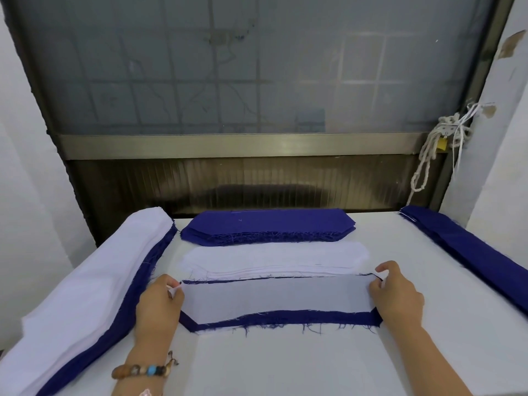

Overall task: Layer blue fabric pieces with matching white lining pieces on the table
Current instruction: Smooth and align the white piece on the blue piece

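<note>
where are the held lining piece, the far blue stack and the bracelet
lining piece [275,297], head view, the middle of its white surface
far blue stack [267,224], head view, the middle of its top piece
bracelet [143,370], head view, the beads beside the blue one

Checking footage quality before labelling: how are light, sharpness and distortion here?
Head view: soft, even light, no hard shadows by the left hand and right hand; frayed threads of the blue fabric piece read sharp; wide-angle lens bows the window frame and table edges; slight sheen on the metal sill.
</note>
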`<state>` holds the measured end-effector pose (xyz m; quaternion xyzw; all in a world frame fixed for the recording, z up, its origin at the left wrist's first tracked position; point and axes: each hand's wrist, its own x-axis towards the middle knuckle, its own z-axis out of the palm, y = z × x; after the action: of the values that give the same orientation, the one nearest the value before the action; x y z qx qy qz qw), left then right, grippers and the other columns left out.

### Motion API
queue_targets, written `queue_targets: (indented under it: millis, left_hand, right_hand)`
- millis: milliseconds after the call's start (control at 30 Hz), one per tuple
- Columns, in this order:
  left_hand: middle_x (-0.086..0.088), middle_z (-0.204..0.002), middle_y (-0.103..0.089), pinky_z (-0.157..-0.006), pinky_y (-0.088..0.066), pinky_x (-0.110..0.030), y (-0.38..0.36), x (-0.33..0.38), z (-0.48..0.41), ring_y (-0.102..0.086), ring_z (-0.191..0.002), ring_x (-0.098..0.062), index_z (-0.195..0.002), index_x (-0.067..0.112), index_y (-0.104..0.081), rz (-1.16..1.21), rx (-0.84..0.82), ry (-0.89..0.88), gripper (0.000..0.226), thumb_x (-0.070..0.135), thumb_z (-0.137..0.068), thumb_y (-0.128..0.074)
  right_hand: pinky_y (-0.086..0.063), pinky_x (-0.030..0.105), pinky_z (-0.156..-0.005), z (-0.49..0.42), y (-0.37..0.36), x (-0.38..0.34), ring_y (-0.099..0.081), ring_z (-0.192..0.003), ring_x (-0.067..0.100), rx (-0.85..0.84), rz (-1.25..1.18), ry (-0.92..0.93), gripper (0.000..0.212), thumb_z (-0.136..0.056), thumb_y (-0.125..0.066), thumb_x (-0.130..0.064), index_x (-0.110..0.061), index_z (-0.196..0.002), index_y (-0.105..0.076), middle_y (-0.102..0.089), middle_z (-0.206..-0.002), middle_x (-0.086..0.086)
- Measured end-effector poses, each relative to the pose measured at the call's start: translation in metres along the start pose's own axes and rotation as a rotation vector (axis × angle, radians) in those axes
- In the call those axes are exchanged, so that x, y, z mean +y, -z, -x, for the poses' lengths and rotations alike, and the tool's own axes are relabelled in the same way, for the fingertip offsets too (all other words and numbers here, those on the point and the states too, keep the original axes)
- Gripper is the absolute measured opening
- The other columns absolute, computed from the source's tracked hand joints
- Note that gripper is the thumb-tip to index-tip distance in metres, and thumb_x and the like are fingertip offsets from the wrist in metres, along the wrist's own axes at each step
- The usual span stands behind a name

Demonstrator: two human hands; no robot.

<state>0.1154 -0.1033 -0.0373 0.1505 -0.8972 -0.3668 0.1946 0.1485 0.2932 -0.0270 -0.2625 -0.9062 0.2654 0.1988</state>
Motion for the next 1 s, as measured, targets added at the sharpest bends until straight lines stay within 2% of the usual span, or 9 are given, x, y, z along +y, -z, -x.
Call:
queue_targets:
  millis: [167,333,433,533,633,733,800,900,1000]
  left_hand:
    - [-0.01,-0.066,-0.056,-0.049,-0.041,-0.026,0.0,-0.001,0.001,-0.055,-0.059,-0.022,-0.089,0.013,-0.052,0.031,-0.002,-0.015,0.007,0.011,-0.092,-0.059]
    - [-0.009,-0.068,-0.051,-0.051,-0.04,-0.028,0.0,-0.001,0.002,-0.052,-0.06,-0.021,-0.104,0.015,-0.049,0.051,0.009,-0.058,0.018,0.008,-0.091,-0.059]
    - [-0.006,-0.081,-0.05,-0.054,-0.039,-0.025,0.0,-0.002,0.001,-0.051,-0.067,-0.017,-0.106,0.016,-0.053,0.043,0.014,-0.073,0.023,0.002,-0.089,-0.059]
    - [-0.003,-0.095,-0.048,-0.061,-0.039,-0.019,0.0,-0.001,0.001,-0.051,-0.077,-0.015,-0.105,0.02,-0.056,0.014,0.029,-0.161,0.033,-0.006,-0.086,-0.059]
    - [0.002,-0.097,-0.051,-0.071,-0.044,-0.025,-0.001,0.006,0.003,-0.051,-0.089,-0.016,-0.097,0.026,-0.059,-0.015,0.042,-0.303,0.032,-0.003,-0.085,-0.063]
    - [0.014,-0.09,-0.053,-0.074,-0.046,-0.026,-0.002,0.013,0.006,-0.052,-0.087,-0.007,-0.092,0.032,-0.06,0.042,-0.026,-0.43,0.022,0.013,-0.086,-0.068]
    - [0.018,-0.089,-0.054,-0.076,-0.046,-0.025,-0.004,0.013,0.007,-0.053,-0.089,-0.004,-0.089,0.037,-0.059,0.095,-0.117,-0.481,0.019,0.022,-0.085,-0.07]
    - [0.015,-0.087,-0.058,-0.076,-0.045,-0.02,-0.007,0.01,0.011,-0.053,-0.088,-0.002,-0.084,0.036,-0.062,0.135,-0.288,-0.447,0.014,0.038,-0.079,-0.075]
    - [0.013,-0.084,-0.059,-0.074,-0.044,-0.018,-0.01,0.008,0.011,-0.053,-0.085,-0.005,-0.079,0.035,-0.062,0.106,-0.334,-0.404,0.022,0.044,-0.071,-0.081]
  right_hand:
    - [-0.04,0.036,-0.073,-0.001,-0.001,0.001,-0.057,-0.065,0.023,-0.007,0.009,-0.001,0.022,-0.087,-0.043,-0.01,-0.024,-0.104,-0.044,-0.057,-0.06,0.002]
    - [-0.04,0.036,-0.074,-0.002,-0.003,0.002,-0.056,-0.067,0.024,0.008,0.027,0.015,0.022,-0.089,-0.041,-0.009,-0.023,-0.105,-0.044,-0.057,-0.061,0.002]
    - [-0.04,0.037,-0.073,-0.004,-0.005,0.003,-0.056,-0.072,0.026,0.011,0.055,0.016,0.022,-0.089,-0.042,-0.008,-0.021,-0.106,-0.046,-0.058,-0.066,0.002]
    - [-0.044,0.039,-0.074,-0.006,-0.006,0.004,-0.054,-0.081,0.028,0.062,0.028,0.034,0.024,-0.087,-0.048,-0.005,-0.015,-0.109,-0.052,-0.058,-0.084,0.006]
    - [-0.042,0.039,-0.073,-0.007,-0.008,0.002,-0.05,-0.085,0.028,0.159,0.072,0.126,0.019,-0.089,-0.054,-0.007,-0.014,-0.106,-0.058,-0.057,-0.091,0.008]
    - [-0.039,0.037,-0.067,-0.005,-0.007,-0.002,-0.048,-0.075,0.024,0.218,0.019,0.335,0.012,-0.087,-0.063,-0.008,-0.018,-0.094,-0.062,-0.053,-0.079,-0.002]
    - [-0.039,0.032,-0.065,-0.005,-0.008,-0.002,-0.047,-0.07,0.015,0.1,-0.073,0.479,0.016,-0.087,-0.064,-0.012,-0.026,-0.09,-0.06,-0.048,-0.073,-0.009]
    - [-0.04,0.019,-0.063,-0.003,-0.012,0.0,-0.048,-0.068,0.006,-0.24,-0.203,0.535,0.015,-0.088,-0.064,-0.025,-0.036,-0.083,-0.056,-0.052,-0.073,-0.009]
    - [-0.037,0.016,-0.061,-0.006,-0.016,0.001,-0.047,-0.069,0.003,-0.346,-0.168,0.545,0.014,-0.087,-0.066,-0.033,-0.034,-0.078,-0.055,-0.056,-0.075,-0.015]
